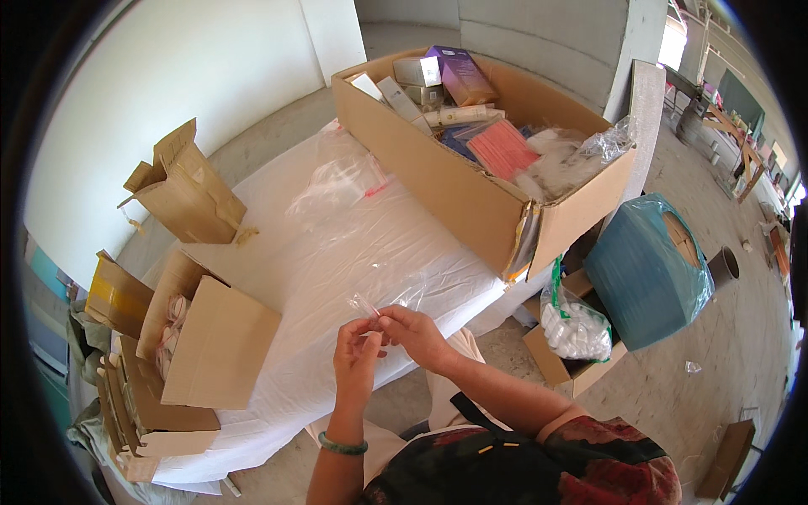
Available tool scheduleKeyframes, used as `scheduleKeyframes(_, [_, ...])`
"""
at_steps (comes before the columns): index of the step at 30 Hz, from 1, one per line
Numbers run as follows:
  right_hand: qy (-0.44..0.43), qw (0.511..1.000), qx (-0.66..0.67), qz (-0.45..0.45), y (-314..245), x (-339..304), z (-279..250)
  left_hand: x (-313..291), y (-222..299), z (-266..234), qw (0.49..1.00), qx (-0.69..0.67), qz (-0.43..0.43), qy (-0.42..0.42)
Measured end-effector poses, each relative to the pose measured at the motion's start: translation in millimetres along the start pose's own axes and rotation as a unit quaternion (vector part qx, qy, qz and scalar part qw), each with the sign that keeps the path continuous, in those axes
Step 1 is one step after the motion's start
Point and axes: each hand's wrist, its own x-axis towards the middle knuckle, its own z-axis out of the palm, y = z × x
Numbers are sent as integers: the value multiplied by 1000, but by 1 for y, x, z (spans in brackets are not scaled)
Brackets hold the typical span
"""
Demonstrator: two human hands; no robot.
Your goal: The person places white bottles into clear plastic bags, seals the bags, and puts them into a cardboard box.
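Over the near edge of the white-covered table (337, 252), left hand (355, 358) and right hand (417, 335) meet, both pinching a small clear bag (366, 308), held up between fingertips as if to work its mouth. Big cardboard box (471, 194) sits at the table's far side

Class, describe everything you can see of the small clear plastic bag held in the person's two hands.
The small clear plastic bag is thin, see-through film with a reddish strip near one end. It is pinched between the fingertips of the left hand and the right hand, tilted, its free end pointing up and left. It hangs above the near edge of the white table, which is covered in clear plastic sheeting. Any contents are too small to tell.
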Motion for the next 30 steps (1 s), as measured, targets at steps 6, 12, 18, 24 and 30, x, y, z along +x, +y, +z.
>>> scheduleKeyframes(6, [-16,999,-26,-22,12,-9,1,-12,-1,-5,999,49,11,12])
scheduleKeyframes(12, [3,992,120,40,-11,-19,7,-28,8,-8,996,69,49,10])
scheduleKeyframes(18, [-8,988,142,60,-16,-23,16,-35,12,-18,997,75,16,4])
scheduleKeyframes(24, [-21,992,116,50,-19,-23,28,-40,11,-16,990,121,63,28])
scheduleKeyframes(30, [-5,993,106,50,-20,-25,37,-48,26,-9,935,302,131,134])
